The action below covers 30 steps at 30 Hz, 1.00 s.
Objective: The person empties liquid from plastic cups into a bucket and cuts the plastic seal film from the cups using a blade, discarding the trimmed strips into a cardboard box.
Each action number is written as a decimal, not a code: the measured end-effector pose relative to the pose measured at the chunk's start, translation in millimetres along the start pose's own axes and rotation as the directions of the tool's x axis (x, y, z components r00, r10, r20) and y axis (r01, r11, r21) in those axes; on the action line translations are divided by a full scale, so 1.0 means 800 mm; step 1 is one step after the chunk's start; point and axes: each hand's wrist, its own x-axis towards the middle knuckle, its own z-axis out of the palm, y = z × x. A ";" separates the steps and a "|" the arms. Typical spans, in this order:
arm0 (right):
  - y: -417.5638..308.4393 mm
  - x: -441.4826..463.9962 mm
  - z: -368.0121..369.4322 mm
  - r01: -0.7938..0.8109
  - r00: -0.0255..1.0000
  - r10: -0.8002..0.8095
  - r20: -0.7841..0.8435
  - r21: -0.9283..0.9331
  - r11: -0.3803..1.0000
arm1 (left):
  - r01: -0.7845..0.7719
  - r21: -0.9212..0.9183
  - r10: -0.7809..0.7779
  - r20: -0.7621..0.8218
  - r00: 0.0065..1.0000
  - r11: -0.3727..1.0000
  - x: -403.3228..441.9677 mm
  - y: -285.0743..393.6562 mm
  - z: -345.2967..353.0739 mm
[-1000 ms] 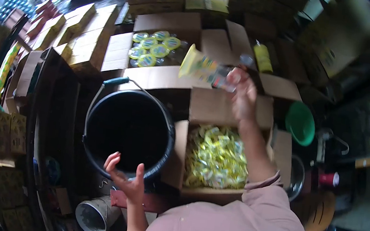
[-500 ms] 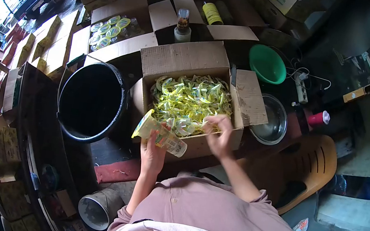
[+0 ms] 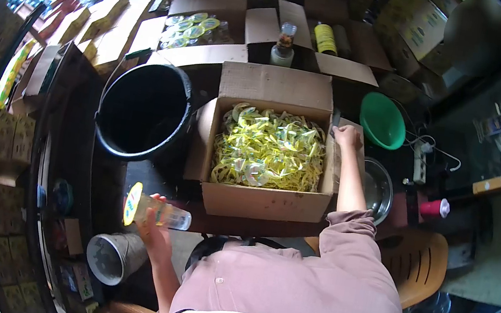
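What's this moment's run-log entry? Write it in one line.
left hand: holding yellow-ended clear cup, sideways | right hand: at right edge of open carton, grip unclear | contents: yellow strips

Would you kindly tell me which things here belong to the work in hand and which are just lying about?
Apparently in use:
clear cup with a yellow end, in the left hand
open carton of yellow strips, by the right hand

Probably just lying about:
green bowl
power strip

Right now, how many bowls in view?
2: green bowl right of the right hand; shiny bowl below it in the picture, partly covered by the right forearm. More could be hidden.
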 end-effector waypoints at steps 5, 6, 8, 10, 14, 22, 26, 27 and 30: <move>0.017 0.038 0.030 0.053 0.995 -0.058 0.075 0.056 0.997 | -0.105 0.093 0.118 -0.152 0.981 0.990 -0.002 0.010 -0.043; 0.010 0.032 0.021 0.023 0.995 -0.027 0.092 0.047 0.999 | -0.120 0.132 0.139 -0.143 0.980 0.984 0.000 0.014 -0.045; -0.024 0.007 -0.008 -0.144 0.987 0.142 0.069 0.020 0.989 | -0.145 0.206 0.172 -0.120 0.978 0.968 0.007 0.023 -0.045; -0.021 0.017 0.005 -0.203 0.978 0.204 -0.038 0.027 0.979 | -0.199 0.239 0.213 -0.036 0.976 0.951 0.018 0.037 -0.045; 0.027 0.082 0.049 -0.203 0.979 0.193 0.061 0.289 0.935 | -0.276 0.355 0.262 0.086 0.961 0.893 0.057 0.068 -0.053; -0.051 -0.020 -0.009 0.052 0.955 0.257 -0.149 0.936 0.349 | -0.507 0.372 0.372 0.378 0.848 0.778 0.181 0.101 -0.035; -0.153 -0.139 -0.053 0.152 0.983 -0.107 -0.148 0.988 0.030 | -0.555 0.472 0.355 0.449 0.820 0.685 0.224 0.089 0.005; -0.176 -0.168 -0.063 0.240 0.955 -0.194 -0.223 0.969 0.067 | -0.566 0.446 0.366 0.459 0.810 0.693 0.241 0.075 0.009; -0.244 -0.242 -0.084 0.408 0.835 -0.459 -0.304 0.902 0.144 | -0.585 0.397 0.394 0.465 0.792 0.707 0.281 0.039 0.010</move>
